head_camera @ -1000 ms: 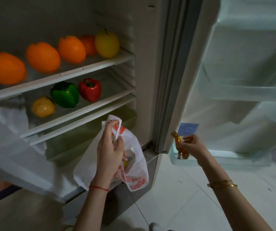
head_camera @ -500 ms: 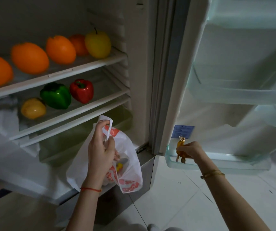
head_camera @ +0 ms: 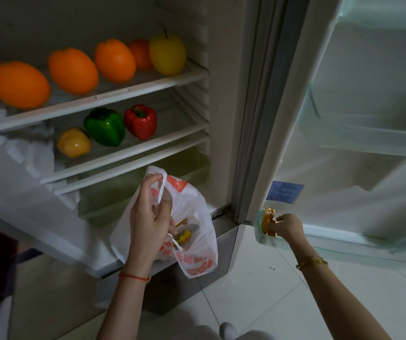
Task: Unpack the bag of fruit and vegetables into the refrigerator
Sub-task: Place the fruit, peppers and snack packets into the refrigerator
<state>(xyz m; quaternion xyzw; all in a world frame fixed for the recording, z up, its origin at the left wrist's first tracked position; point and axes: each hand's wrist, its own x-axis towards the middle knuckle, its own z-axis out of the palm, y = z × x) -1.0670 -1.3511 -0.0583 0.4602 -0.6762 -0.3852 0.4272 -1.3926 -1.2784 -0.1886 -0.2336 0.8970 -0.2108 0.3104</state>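
Stood before the open refrigerator (head_camera: 224,99). Left hand (head_camera: 149,224), low in the centre of the frame, gripped the handles of the white and red plastic bag (head_camera: 192,241), fingers curled round them; held the bag open just in front of the bottom drawer (head_camera: 133,192), with something yellow inside (head_camera: 184,235). Right hand (head_camera: 289,227), lower right of centre, pinched a small orange and gold item (head_camera: 268,222) at the left end of the lowest door bin (head_camera: 344,244), below a blue label (head_camera: 285,192). On the upper shelf (head_camera: 113,94), upper left: four oranges (head_camera: 72,71) and a yellow apple (head_camera: 167,54) in a row. On the shelf below: yellow pepper (head_camera: 74,142), green pepper (head_camera: 104,126), red pepper (head_camera: 140,121). Red string at left wrist (head_camera: 133,277); gold bangle at right (head_camera: 312,262).
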